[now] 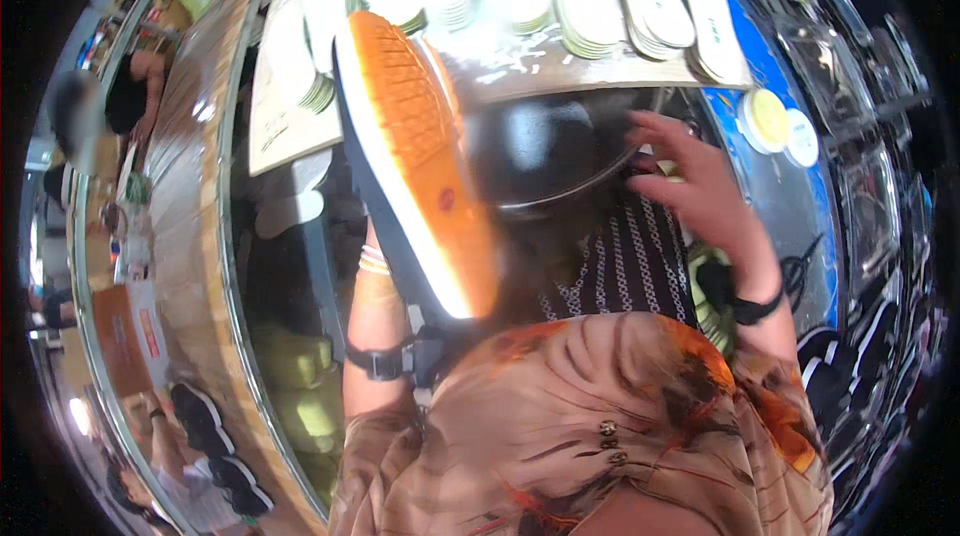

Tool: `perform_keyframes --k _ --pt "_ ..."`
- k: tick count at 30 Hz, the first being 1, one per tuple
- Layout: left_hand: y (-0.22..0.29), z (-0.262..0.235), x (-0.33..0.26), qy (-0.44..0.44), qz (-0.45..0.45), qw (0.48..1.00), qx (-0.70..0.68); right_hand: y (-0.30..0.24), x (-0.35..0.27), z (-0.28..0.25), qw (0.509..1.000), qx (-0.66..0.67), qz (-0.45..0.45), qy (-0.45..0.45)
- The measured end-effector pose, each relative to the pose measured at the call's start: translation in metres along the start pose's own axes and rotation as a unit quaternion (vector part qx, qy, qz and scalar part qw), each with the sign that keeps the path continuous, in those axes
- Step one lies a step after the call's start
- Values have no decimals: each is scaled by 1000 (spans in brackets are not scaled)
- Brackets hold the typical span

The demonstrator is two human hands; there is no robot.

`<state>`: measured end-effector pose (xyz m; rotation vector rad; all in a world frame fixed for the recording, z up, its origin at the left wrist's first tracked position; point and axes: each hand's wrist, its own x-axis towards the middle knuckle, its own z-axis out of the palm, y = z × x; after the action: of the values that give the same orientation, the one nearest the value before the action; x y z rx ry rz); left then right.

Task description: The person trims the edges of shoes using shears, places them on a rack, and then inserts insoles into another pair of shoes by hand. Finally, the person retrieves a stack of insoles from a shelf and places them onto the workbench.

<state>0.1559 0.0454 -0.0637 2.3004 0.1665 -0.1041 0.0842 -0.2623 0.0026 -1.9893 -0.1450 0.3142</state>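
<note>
A shoe [410, 166] with an orange treaded sole and a white and dark side stands in front of me, its sole turned to the right. My left hand [371, 234] is behind the shoe and holds it; its fingers are hidden. To the right, my right hand [690, 171] hovers with fingers apart, slightly blurred, beside the edge of a dark glossy rounded surface [540, 141]. Nothing shows plainly in that hand. Stacks of white shoe-shaped insoles [585, 6] lie on a pale board [290, 136] beyond the shoe.
A yellow-topped round tub [766, 121] and a white lid [801, 138] sit on the blue-edged surface at right. Black shoes [850, 361] crowd the lower right. A wooden bench [185, 206] runs along the left, with black shoes [205, 421] and other people beyond.
</note>
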Motion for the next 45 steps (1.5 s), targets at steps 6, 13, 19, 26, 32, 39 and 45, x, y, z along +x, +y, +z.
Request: perform_keyframes --k 6,13,19,26,32,39,45 --pt "3 43 -52 85 208 967 119 9 47 54 987 -68 -138 43" --pt "49 -13 -41 -223 185 939 185 52 75 34 980 -185 -24 -65" --pt "102 -94 6 -316 51 944 87 9 118 -41 988 -149 -50 3" --pt "81 -55 113 -49 236 943 228 -10 203 -26 899 -358 -242 76" --pt "91 -55 179 -52 218 919 323 -66 301 39 868 -451 -200 -55" --pt "53 -48 222 -77 215 895 384 -23 335 51 853 -405 -329 -20" --pt "57 -37 194 -50 198 914 350 -34 305 57 844 -421 -332 22"
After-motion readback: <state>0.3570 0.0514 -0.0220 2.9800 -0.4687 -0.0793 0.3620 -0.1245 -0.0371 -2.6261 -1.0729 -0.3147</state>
